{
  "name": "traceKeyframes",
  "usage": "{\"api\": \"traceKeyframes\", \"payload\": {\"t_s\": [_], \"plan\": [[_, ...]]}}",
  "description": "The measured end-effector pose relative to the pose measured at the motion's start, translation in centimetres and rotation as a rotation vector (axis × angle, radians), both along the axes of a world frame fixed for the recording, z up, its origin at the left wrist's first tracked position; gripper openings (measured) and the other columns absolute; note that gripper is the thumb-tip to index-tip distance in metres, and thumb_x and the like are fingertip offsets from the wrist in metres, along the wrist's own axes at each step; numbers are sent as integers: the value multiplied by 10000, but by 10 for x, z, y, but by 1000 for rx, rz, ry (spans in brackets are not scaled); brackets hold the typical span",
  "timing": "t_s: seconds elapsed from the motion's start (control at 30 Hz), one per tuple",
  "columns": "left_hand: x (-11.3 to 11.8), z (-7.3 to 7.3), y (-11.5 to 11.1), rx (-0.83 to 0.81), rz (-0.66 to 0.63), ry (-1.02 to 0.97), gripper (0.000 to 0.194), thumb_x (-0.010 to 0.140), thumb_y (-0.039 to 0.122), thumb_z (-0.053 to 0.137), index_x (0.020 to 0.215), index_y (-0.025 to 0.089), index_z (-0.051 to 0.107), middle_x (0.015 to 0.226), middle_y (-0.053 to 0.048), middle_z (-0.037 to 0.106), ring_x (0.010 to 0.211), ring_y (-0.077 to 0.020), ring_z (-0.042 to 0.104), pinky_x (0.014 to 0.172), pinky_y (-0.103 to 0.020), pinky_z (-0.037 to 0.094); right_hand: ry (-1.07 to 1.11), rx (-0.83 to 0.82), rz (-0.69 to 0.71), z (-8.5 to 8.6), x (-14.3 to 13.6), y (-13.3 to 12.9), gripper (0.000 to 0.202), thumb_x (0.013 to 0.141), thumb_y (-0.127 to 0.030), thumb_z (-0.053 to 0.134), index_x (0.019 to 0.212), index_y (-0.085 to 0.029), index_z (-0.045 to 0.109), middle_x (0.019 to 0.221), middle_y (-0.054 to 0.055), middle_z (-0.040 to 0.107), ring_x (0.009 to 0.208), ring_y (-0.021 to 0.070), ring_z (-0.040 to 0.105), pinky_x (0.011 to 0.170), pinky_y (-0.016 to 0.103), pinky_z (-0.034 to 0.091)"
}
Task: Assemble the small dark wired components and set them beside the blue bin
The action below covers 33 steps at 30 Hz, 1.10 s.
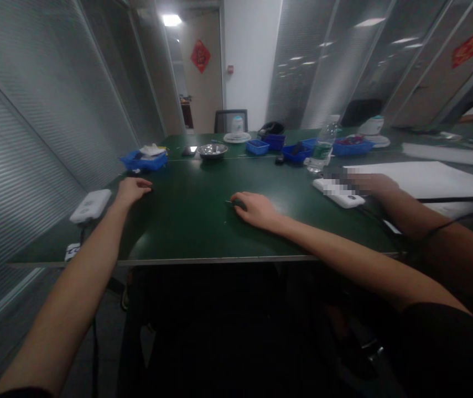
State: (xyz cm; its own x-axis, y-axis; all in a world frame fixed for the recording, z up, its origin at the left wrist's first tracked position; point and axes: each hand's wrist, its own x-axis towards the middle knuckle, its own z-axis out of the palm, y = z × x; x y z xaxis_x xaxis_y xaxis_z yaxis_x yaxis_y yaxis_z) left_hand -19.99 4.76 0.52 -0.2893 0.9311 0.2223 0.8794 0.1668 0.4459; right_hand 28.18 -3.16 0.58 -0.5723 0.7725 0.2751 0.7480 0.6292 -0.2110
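My right hand (pixel 256 210) rests on the green table (pixel 186 226), its fingers closed round a small dark-handled tool (pixel 239 204). A thin, pale metal tip sticks out of the tool to the left; I cannot tell its exact kind. On the left side of the table lies my left hand (pixel 132 190), fingers pinched together. Something small and dark seems to show at its fingertips, too small to name. Beyond that hand stands a blue tray (pixel 144 161) holding a white crumpled item. A white power strip (pixel 91 205) lies beside my left forearm.
A steel bowl (pixel 212 152), a phone (pixel 190 150) and several blue bins stand farther back. To the right are a clear plastic bottle (pixel 322 149), another power strip (pixel 338 193) and a white sheet (pixel 419 177). Another person's arm (pixel 410 210) reaches in there.
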Motion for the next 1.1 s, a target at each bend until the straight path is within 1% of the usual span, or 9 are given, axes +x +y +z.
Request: {"api": "traceKeyframes", "payload": {"t_s": [0.17, 0.3, 0.53, 0.63, 0.77, 0.87, 0.93, 1.03, 1.1], "plan": [[0, -1, 0, 25, -17, -27, 353, 803, 235, 791, 1152, 182, 800, 1096, -73, 808, 1074, -239, 737, 986, -294, 533, -6, -2, 2, 1, 0, 0, 333, 1046, -337, 559, 1361, -247, 622, 1280, 83, 725, 1064, 250, 697, 872, 346, 510], [0, 0, -1, 14, -4, -41, 324, 801, 253, 783, 1117, 188, 804, 1110, -68, 810, 1068, -238, 736, 984, -289, 537, -4, -7, 4, 1, 1, -1, 341, 1043, -337, 562, 1367, -244, 616, 1291, 85, 720, 1055, 247, 698, 854, 340, 511], [1, 4, -5, 46, 4, -24, 248, 821, 292, 792, 1047, 200, 830, 1054, -67, 816, 1019, -265, 742, 986, -325, 540, 0, -4, 6, 2, 1, -2, 330, 1044, -331, 561, 1357, -244, 621, 1284, 85, 722, 1055, 250, 706, 856, 344, 515], [1, 3, -5, 61, 4, -61, 287, 811, 261, 782, 1085, 184, 822, 1057, -72, 814, 1019, -245, 742, 981, -309, 543, -3, -2, 2, 2, 0, -2, 330, 1043, -331, 562, 1356, -242, 624, 1285, 88, 723, 1048, 251, 708, 856, 345, 516], [-2, 0, -1, 52, 18, -109, 394, 784, 215, 784, 1173, 157, 800, 1047, -78, 812, 1000, -231, 745, 949, -293, 549, -2, 10, -1, 0, 0, -1, 334, 1039, -326, 568, 1357, -243, 627, 1287, 89, 723, 1063, 257, 704, 883, 356, 516], [-3, 0, 0, 44, 35, -113, 445, 792, 194, 780, 1236, 154, 781, 1112, -95, 804, 1011, -229, 745, 938, -295, 553, 5, 17, 6, -1, 0, -1, 342, 1036, -327, 571, 1363, -240, 625, 1290, 91, 720, 1080, 258, 699, 896, 359, 517], [-2, 2, -1, 31, 33, -104, 433, 810, 187, 765, 1242, 158, 782, 1143, -102, 799, 1008, -230, 746, 945, -304, 553, 11, 22, 14, 0, 1, -1, 337, 1042, -329, 562, 1360, -236, 627, 1282, 91, 722, 1078, 257, 700, 892, 358, 517], [1, 5, -5, 7, 25, -67, 373, 826, 196, 745, 1193, 171, 801, 1137, -96, 803, 1021, -249, 747, 972, -322, 549, 11, 15, 18, 0, 1, -1, 334, 1046, -328, 555, 1359, -236, 626, 1279, 89, 723, 1067, 253, 702, 881, 354, 518], [3, 5, -6, -1, -1, -55, 372, 824, 199, 734, 1190, 173, 795, 1144, -91, 805, 1055, -254, 747, 977, -308, 550, 6, 5, 16, 1, 1, -1, 335, 1044, -328, 561, 1362, -239, 624, 1283, 89, 722, 1071, 252, 701, 878, 351, 518]]}}
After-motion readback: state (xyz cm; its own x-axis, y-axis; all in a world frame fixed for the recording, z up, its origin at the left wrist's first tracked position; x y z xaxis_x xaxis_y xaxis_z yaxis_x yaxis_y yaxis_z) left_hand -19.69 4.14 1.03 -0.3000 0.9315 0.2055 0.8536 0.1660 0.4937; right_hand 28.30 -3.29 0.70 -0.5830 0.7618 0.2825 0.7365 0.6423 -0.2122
